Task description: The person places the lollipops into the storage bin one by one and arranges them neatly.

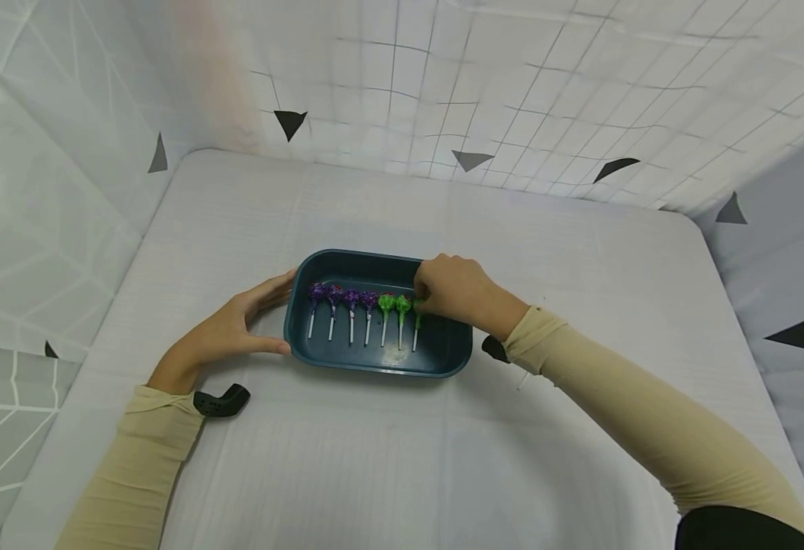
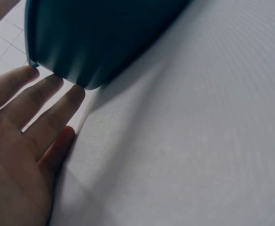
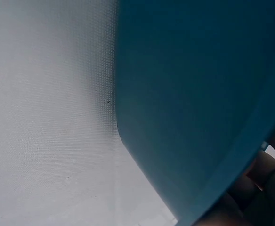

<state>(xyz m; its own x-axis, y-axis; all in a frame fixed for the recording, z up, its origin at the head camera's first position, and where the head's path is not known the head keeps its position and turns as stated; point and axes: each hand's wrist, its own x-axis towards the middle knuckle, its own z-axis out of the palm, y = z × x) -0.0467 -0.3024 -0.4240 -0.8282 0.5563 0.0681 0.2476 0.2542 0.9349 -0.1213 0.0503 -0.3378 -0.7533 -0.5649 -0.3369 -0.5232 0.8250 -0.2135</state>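
Note:
A dark teal tray (image 1: 374, 365) lies on the white table. Inside it, several purple-wrapped lollipops (image 1: 351, 299) form a row from the left, sticks pointing toward me. Green-wrapped lollipops (image 1: 386, 303) continue that row to the right. My right hand (image 1: 458, 286) reaches over the tray's right part, its curled fingers pinching the rightmost green lollipop (image 1: 417, 321), whose head they partly cover. At the tray's left end my left hand (image 1: 237, 325) is spread, thumb and fingers apart; in the left wrist view its fingertips (image 2: 76, 94) touch the tray's outer wall (image 2: 100, 42).
A thin white stick (image 1: 524, 380) shows beside the right sleeve, on the table right of the tray. Black wrist devices (image 1: 223, 401) sit at both cuffs. White fabric walls (image 1: 402, 84) with black triangles enclose the table's back and sides.

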